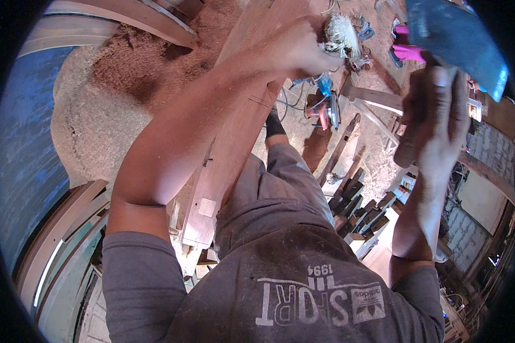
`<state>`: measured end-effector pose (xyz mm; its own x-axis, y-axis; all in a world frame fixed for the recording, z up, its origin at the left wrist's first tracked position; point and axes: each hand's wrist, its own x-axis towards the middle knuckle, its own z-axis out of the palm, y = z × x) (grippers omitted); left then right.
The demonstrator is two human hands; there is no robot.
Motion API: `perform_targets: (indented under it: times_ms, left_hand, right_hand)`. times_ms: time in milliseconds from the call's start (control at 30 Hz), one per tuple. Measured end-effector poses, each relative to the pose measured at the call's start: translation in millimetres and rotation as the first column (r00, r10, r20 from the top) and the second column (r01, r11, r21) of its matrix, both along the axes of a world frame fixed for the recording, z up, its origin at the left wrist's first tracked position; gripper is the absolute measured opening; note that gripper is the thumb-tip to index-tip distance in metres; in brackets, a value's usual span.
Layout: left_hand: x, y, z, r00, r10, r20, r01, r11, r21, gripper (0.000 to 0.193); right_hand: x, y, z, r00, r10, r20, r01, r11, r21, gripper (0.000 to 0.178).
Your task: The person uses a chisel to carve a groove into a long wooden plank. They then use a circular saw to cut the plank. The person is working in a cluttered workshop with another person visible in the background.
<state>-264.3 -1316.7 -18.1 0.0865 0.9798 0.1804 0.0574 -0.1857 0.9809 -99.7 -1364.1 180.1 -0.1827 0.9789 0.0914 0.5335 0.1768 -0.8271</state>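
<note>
My left hand (306,48) reaches forward over a long reddish wooden beam (232,154). Its fingers are closed around a pale, ragged, fibrous-looking bundle (341,34), whose kind I cannot make out. Raised at the right, my right hand (440,111) is wrapped round the dark handle of a tool with a broad, flat blue-grey blade (458,37). Motion blur and the picture's rim hide exactly what tool it is. The beam slopes from beside my lap toward the far side, with thin dark marks across its face and a paler square patch near its close end.
Reddish sawdust (137,63) covers the floor at the far left. A red power tool (326,114) with a cord lies beyond my leg. Dark wood pieces (355,203) are grouped at the right. Curved wooden parts (57,240) and a blue surface (28,143) line the left.
</note>
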Motion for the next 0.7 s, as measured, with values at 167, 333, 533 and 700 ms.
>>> perform_targets:
  times_ms: [167,333,533,700]
  left_hand:
    - [-2.8,-18.7,-13.0,0.977,-0.089,0.191,0.078,0.995,0.064,0.043]
    - [-17.1,-22.9,31.2,0.979,-0.117,0.165,0.124,0.992,-0.03,0.043]
    - [-10.9,-4.6,32.4,0.997,-0.029,-0.067,0.027,0.999,-0.032,0.045]
    - [-16.5,-6.3,30.8,0.976,-0.049,-0.214,0.029,0.995,-0.092,0.048]
  right_hand:
    - [1.3,-1.1,-14.2,0.935,0.172,0.31,-0.176,0.984,-0.013,0.035]
    - [8.2,-4.6,-8.7,0.994,0.105,0.021,-0.105,0.994,-0.002,0.032]
    - [15.5,-6.9,-5.3,1.0,0.028,-0.009,-0.029,0.99,-0.137,0.037]
    - [26.8,-4.2,-4.9,0.999,0.005,-0.035,-0.01,0.991,-0.134,0.039]
